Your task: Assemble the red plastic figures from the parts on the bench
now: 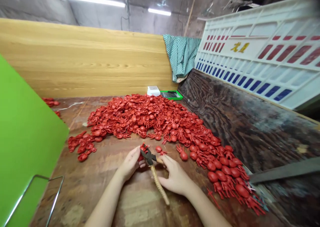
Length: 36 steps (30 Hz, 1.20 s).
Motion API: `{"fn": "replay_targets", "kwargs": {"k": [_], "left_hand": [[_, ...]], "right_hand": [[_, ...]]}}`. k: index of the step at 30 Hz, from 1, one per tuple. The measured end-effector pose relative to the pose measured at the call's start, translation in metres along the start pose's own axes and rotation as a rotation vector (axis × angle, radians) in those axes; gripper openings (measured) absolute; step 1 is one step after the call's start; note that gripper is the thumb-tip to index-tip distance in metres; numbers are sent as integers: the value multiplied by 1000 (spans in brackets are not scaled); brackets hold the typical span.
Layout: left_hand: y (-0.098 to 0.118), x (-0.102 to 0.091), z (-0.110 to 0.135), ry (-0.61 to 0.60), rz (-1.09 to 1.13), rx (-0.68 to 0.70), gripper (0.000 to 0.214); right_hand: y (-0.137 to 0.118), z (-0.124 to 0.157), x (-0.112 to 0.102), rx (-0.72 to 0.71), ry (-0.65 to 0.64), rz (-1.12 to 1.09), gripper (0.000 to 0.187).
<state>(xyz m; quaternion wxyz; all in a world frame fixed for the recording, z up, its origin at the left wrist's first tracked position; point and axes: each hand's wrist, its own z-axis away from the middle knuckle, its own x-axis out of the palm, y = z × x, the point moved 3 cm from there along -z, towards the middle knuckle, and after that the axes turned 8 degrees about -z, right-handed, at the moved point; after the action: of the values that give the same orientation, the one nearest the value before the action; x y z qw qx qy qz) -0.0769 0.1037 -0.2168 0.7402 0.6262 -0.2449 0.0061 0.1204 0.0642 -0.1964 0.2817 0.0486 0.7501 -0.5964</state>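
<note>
My left hand pinches a red moulded plastic piece against the dark metal jaws of a pair of cutting pliers. My right hand grips the pliers, whose tan wrapped handle runs down towards me. The red piece is partly hidden by my fingers and the jaws. A large heap of red moulded plastic parts spreads across the wooden workbench, curving round to the right of my right hand. A few loose red pieces lie just beyond my hands.
A green board with a bent wire frame stands at the left. Behind the heap are a wooden panel, checked cloth, white box and green tray. A white crate rises right, beyond a dark board.
</note>
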Motion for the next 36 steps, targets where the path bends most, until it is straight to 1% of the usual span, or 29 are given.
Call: {"fn": "replay_targets", "kwargs": {"k": [1,2,3,4,5,7,8,9,10,11,13,15,17,18,20,22,25,27,28,30,32,34,36], "left_hand": [[1,-1,-1,12,-20,13,66],[3,-2,-1,25,-40,27,66],[4,-3,-1,39,-61,41,66],[6,-3,-1,52,-83,57,67],[7,-3,-1,66,-105,74,68],[11,-2,-1,91,-157,108,69],[13,-1,-1,102,-187,124,69],[15,1,-1,110,-221,137,68],[17,4,0,114,-255,148,67],[20,7,1,114,-290,157,66],[29,15,5,113,-347,171,63],[41,27,15,103,-423,201,56],[58,40,31,75,-555,264,49],[67,47,40,56,-638,294,46],[85,58,57,31,-788,307,44],[101,65,70,3,-941,279,44],[116,72,77,-58,-1211,278,42],[119,75,77,-87,-1326,309,42],[119,76,76,-100,-1345,336,42],[117,79,75,-132,-1334,379,43],[113,80,73,-146,-1315,408,39],[109,80,73,-140,-1324,412,31],[106,79,72,-127,-1340,413,23]], "right_hand": [[0,1,0,-41,-12,-29,21],[-1,2,-1,-76,-17,-55,20],[-1,3,0,-92,-17,-66,24],[-1,5,0,-83,-16,-59,31],[-1,7,2,-55,-19,-34,45],[-1,11,6,33,-31,54,89],[-1,13,10,74,-35,99,107],[-1,15,13,98,-31,138,114],[-2,16,16,104,-14,172,112],[-3,18,18,95,17,203,105],[-5,20,21,47,107,254,94],[-7,23,20,-28,188,262,95],[-10,26,16,-116,219,215,99],[-12,27,13,-157,214,183,100],[-14,30,5,-210,172,122,102],[-16,31,-2,-217,106,83,105],[-18,31,-8,-198,24,65,107],[-19,30,-8,-183,3,59,108],[-19,29,-8,-176,-3,53,108],[-18,29,-8,-171,-12,46,107],[-18,29,-8,-182,-16,66,104],[-18,29,-9,-198,-5,105,97],[-19,30,-10,-208,6,127,86]]}}
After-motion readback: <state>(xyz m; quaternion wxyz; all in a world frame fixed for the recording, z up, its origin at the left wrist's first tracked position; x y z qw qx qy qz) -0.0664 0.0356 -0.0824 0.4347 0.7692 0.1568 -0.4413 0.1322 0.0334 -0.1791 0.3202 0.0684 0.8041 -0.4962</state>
